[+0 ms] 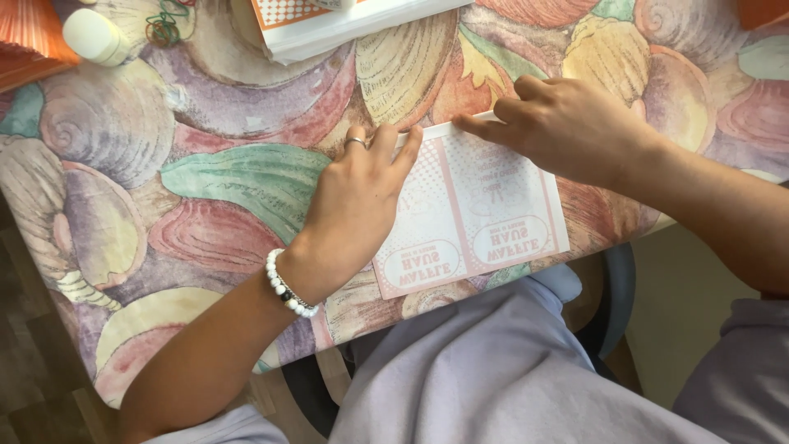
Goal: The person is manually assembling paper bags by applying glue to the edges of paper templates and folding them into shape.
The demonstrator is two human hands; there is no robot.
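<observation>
Pressing pink-printed paper bag flat on table.
Left hand at 9 o'clock, right hand at 1 (fingers flat, grip open, holding nothing).

A white-and-black bead bracelet, a ring, and seemingly lilac clothing are worn.

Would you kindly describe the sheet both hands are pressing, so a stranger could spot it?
On the shell-patterned tablecloth, near its front edge, lies a flat white-and-pink printed paper sheet. The left hand and right hand press its folded top edge; unlike the paper stack behind, it lies alone.
</observation>
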